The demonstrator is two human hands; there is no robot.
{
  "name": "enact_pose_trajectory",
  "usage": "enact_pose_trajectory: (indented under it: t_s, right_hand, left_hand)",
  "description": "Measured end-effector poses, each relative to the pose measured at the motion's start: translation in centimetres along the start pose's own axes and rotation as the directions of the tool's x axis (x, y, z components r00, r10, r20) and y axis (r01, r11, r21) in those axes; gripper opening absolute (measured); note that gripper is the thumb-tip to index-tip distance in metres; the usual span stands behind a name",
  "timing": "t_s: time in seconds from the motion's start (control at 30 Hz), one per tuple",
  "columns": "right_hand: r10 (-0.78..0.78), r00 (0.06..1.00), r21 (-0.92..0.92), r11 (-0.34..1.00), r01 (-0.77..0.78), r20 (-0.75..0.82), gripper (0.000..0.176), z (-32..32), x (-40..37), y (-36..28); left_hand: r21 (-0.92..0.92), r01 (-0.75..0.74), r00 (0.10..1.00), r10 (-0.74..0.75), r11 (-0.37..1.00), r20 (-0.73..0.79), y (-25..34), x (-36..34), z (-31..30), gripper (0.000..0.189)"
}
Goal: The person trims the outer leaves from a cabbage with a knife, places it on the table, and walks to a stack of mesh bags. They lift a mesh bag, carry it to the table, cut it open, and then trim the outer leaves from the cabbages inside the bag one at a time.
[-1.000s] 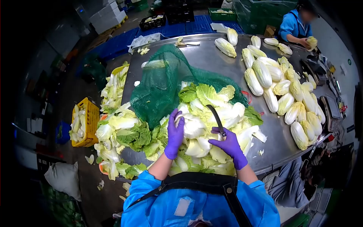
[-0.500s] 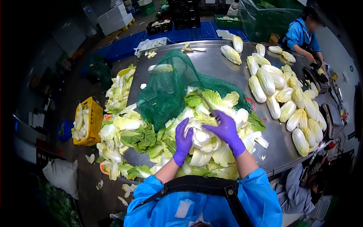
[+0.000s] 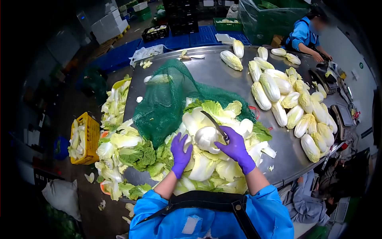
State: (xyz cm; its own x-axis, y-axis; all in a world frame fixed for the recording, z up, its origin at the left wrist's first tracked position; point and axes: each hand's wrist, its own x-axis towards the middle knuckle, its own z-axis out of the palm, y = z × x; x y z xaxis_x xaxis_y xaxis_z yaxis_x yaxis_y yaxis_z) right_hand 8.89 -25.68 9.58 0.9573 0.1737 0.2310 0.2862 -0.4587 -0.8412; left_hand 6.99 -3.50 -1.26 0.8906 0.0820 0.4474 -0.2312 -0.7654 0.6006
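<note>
In a purple glove, my right hand [image 3: 234, 148] is closed around the handle of a knife [image 3: 213, 121], whose curved dark blade points up and to the left. Its fingers are against a napa cabbage [image 3: 206, 137] seen base-on, white and rounded. To the left of that cabbage, my left hand [image 3: 182, 153] is spread, holding nothing, with its fingers a little apart from the cabbage. Loose cabbage leaves [image 3: 203, 167] lie heaped under and around both hands. Behind them a green mesh bag [image 3: 163, 103] is draped over the metal table [image 3: 215, 81].
Trimmed cabbages [image 3: 284, 91] are piled on the table's right side, near scales [image 3: 343, 115]. Another knife [image 3: 191, 57] lies by the far edge. A yellow crate [image 3: 92, 137] stands on the floor at left. A co-worker [image 3: 306, 38] in blue is at the far right corner.
My left hand has come off the cabbage and opened, moving left. The cabbage's base now shows smooth and white. The knife has come into clearer sight, and the whole view has shifted slightly.
</note>
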Motion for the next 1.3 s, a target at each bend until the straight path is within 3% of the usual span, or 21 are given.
enact_pose_trajectory:
  t_s: [0.07,0.13,0.17,0.23,0.3,0.37,0.4,0.43,0.57,0.63,0.67,0.7,0.77,0.8,0.9,0.97,1.03,1.1,1.17,1.23,1.3]
  right_hand:
    - [0.043,0.998,-0.027,0.999,-0.042,0.044,0.056,-0.6,0.4,-1.1]
    - [0.096,0.990,-0.056,0.994,-0.091,0.099,0.057,-0.5,0.2,-1.5]
    - [0.103,0.980,-0.061,0.994,-0.094,0.168,0.059,-0.3,0.3,-1.6]
    - [0.106,0.965,-0.069,0.993,-0.092,0.239,0.060,-0.1,0.2,-1.1]
    - [-0.046,0.996,-0.080,0.995,0.053,0.082,0.061,0.5,0.1,0.7]
    - [-0.034,0.998,-0.041,0.999,0.036,0.052,0.062,0.6,0.3,1.8]
    - [0.052,0.992,0.029,0.998,-0.055,0.113,0.062,0.4,0.5,2.1]
    - [0.130,0.975,0.095,0.984,-0.148,0.179,0.063,0.3,0.7,2.2]
    - [0.167,0.965,0.101,0.977,-0.190,0.202,0.064,0.6,0.5,0.8]
    - [0.165,0.955,0.124,0.972,-0.199,0.245,0.056,1.1,0.1,0.0]
    - [0.180,0.953,0.134,0.967,-0.216,0.242,0.057,1.6,0.0,0.4]
    - [0.176,0.955,0.139,0.967,-0.213,0.240,0.057,1.8,-0.2,0.3]
    - [0.140,0.951,0.181,0.964,-0.194,0.275,0.057,2.3,-0.5,0.1]
    - [0.127,0.952,0.168,0.969,-0.178,0.278,0.058,2.8,-0.8,0.2]
    - [0.109,0.949,0.222,0.959,-0.179,0.296,0.056,3.3,-1.5,0.4]
    - [0.060,0.968,0.230,0.966,-0.118,0.245,0.044,2.9,-1.9,1.2]
    - [0.086,0.987,0.421,0.897,-0.136,0.137,0.035,2.2,-2.0,2.1]
    - [0.133,0.991,0.329,0.936,-0.126,0.002,0.035,1.0,-2.2,3.2]
    - [0.257,0.966,0.397,0.885,-0.245,0.023,0.037,-0.8,-2.6,4.8]
    - [0.240,0.966,0.073,0.969,-0.234,-0.096,0.038,-1.3,-2.8,5.6]
    - [0.190,0.973,-0.027,0.980,-0.195,-0.132,0.048,-1.8,-2.7,3.7]
  left_hand:
    - [0.003,-0.040,0.998,0.041,0.999,-0.039,3.2,2.8,-2.8,0.044]
    - [-0.524,0.055,0.998,-0.023,0.850,0.066,6.5,4.3,-4.0,0.044]
    - [-0.491,-0.022,0.983,0.107,0.871,0.146,7.0,4.6,-3.7,0.050]
    - [-0.556,-0.021,0.950,0.190,0.831,0.248,6.4,4.4,-1.9,0.058]
    - [-0.593,-0.029,0.946,0.214,0.804,0.244,5.3,3.8,-1.1,0.071]
    - [-0.469,0.014,0.940,0.148,0.883,0.306,5.4,3.1,-1.1,0.077]
    - [-0.429,0.050,0.925,0.120,0.902,0.361,4.2,2.5,-0.7,0.087]
    - [-0.429,0.044,0.925,0.125,0.902,0.358,2.9,1.9,-0.3,0.087]
    - [-0.319,-0.052,0.921,0.170,0.946,0.351,0.4,0.0,0.1,0.101]
    - [-0.251,0.001,0.892,0.113,0.968,0.438,1.0,0.1,-1.4,0.100]
    - [-0.382,0.126,0.838,0.108,0.915,0.535,0.8,0.9,-2.4,0.100]
    - [-0.372,0.196,0.869,0.015,0.908,0.495,2.6,1.7,-4.2,0.099]
    - [-0.360,-0.051,0.941,0.165,0.932,0.294,4.1,3.0,-5.7,0.097]
    - [-0.179,-0.141,0.942,0.188,0.974,0.279,6.1,3.5,-6.6,0.091]
    - [-0.094,-0.106,0.915,0.135,0.990,0.380,6.9,3.2,-6.4,0.087]
    - [-0.100,-0.129,0.944,0.153,0.987,0.292,6.7,3.1,-6.9,0.084]
    - [-0.347,0.156,0.957,-0.055,0.925,0.283,5.1,3.3,-8.6,0.081]
    - [-0.495,0.120,0.990,-0.067,0.861,0.123,2.7,3.7,-10.0,0.077]
    - [-0.598,0.173,0.980,-0.196,0.783,0.026,1.8,4.5,-12.9,0.071]
    - [-0.773,0.139,0.949,-0.306,0.619,-0.074,2.0,5.6,-15.1,0.068]
    - [-0.850,0.141,0.943,-0.331,0.508,-0.041,3.0,6.4,-16.8,0.073]
